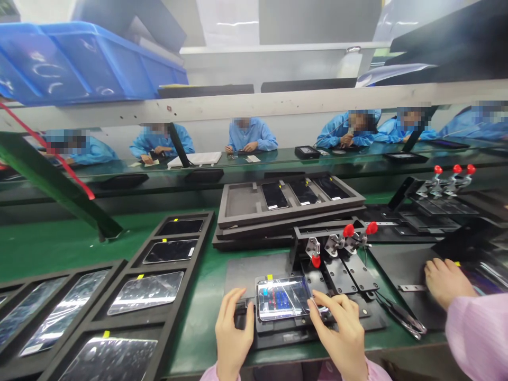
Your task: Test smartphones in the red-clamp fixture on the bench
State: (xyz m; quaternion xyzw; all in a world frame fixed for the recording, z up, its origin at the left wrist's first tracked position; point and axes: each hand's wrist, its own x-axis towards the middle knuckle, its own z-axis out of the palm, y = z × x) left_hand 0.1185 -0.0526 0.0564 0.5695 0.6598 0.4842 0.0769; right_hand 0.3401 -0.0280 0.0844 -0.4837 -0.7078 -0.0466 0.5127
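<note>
Live from the line: my left hand [234, 333] sits curled against the black clamping jig [278, 336], grip impossible to call. My right fingertips [317, 309] pinch the edge of the glossy phone panel [282, 298], seated in the jig, below the red-handled toggle clamps [335, 243].

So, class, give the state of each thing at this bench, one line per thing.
Left hand: curled, fingers against the fixture's left side.
Right hand: fingertips at the phone panel's right edge.
Glossy glass phone panel: lying flat on the fixture.
Black metal fixture: holding the panel.
Red-handled steel toggle clamps: apart from the panel.
Grey foam tray: three dark phones seated, one slot unfilled.
Black foam tray: glass panels lying in slots.
</note>
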